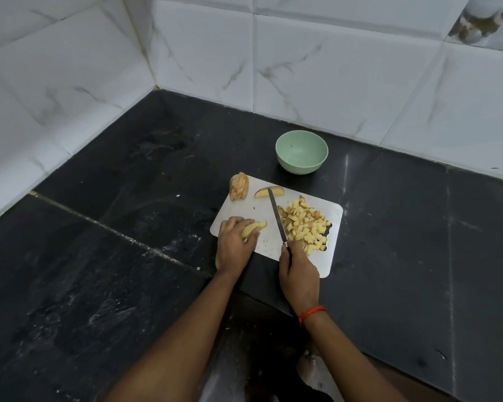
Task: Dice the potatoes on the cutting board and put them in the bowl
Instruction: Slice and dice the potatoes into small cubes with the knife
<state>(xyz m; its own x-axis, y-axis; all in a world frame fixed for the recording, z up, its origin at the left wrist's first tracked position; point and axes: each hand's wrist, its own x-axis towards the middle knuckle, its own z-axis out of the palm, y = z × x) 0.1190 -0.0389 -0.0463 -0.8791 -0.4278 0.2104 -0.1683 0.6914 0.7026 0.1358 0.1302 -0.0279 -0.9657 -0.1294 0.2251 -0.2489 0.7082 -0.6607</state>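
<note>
- On the counter (114, 271) lies the cutting board (253, 207), green bowl (301, 153) just beyond its far edge.
- Diced potato (304, 224) covers its right half.
- Right hand (298, 274), at its near edge, grips the knife (277, 213), blade pointing away.
- Left hand (233, 246), at its left edge, curls round a potato wedge (256, 227) lying left-to-right.

1. Your picture is dim and a bit soft all over.
2. The white wall tiles (331, 68) look brightest, and the dark counter (99, 271) shows pale streaks of shine.
3. Straight lines bend near the edges.
</note>
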